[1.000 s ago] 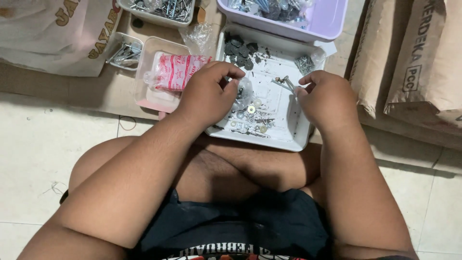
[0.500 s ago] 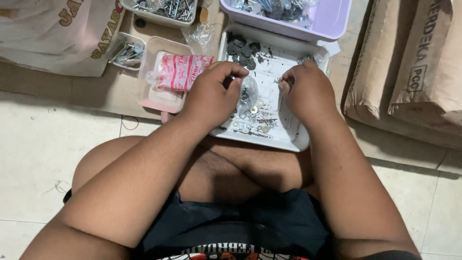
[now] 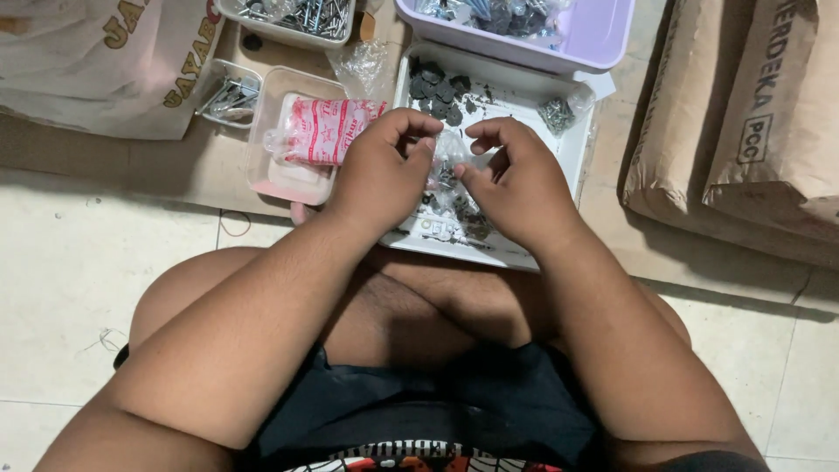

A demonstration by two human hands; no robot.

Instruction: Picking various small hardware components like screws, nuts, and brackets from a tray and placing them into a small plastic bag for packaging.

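While seated on the tiled floor point(image 3: 61, 288), a person pinches a small clear plastic bag point(image 3: 447, 166) between both hands above a white tray point(image 3: 572, 144). Left hand point(image 3: 383, 170) grips the bag's left edge with thumb and curled fingers; right hand point(image 3: 516, 179) grasps the right edge the same way, so the pouch hangs between them, just over loose metal bits point(image 3: 450, 229) on the tray. Handling this well seems to call for a firm pinch at the rim, kept low over the tray so spills land inside. Thin, crinkled and see-through, the bag shows small dark and silvery pieces inside. Dark washers point(image 3: 437, 87) lie at the tray's far end; a pink-printed packet point(image 3: 328, 131) rests in a neighbouring tub.
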